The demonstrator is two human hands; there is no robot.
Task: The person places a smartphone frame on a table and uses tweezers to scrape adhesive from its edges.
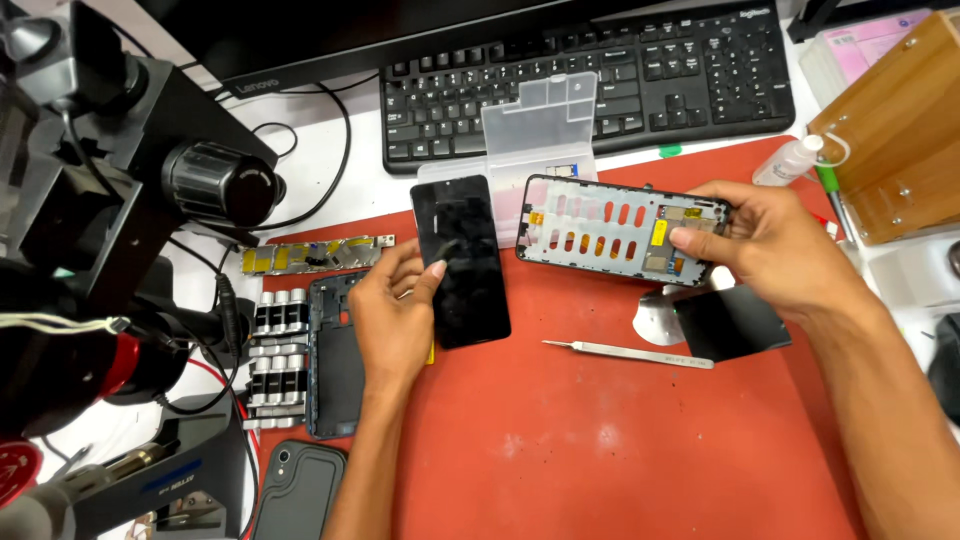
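My left hand [392, 318] holds a black phone screen panel [462, 262] upright over the red work mat [560, 440], thumb on its glass. My right hand [770, 245] grips the right end of a black phone frame with slotted white inner plate [600, 228], lifted just above the mat. Metal tweezers [628, 352] lie on the mat between my hands. A dark rectangular part [735, 322] rests under my right wrist.
A black keyboard [590, 75] and clear plastic parts box [540, 130] sit behind the mat. A microscope [90, 190] stands at the left. Another phone frame [335, 360], a metal strip [315, 255], a phone case [298, 490], a small bottle [790, 160] and a wooden stand [895, 120] surround the mat.
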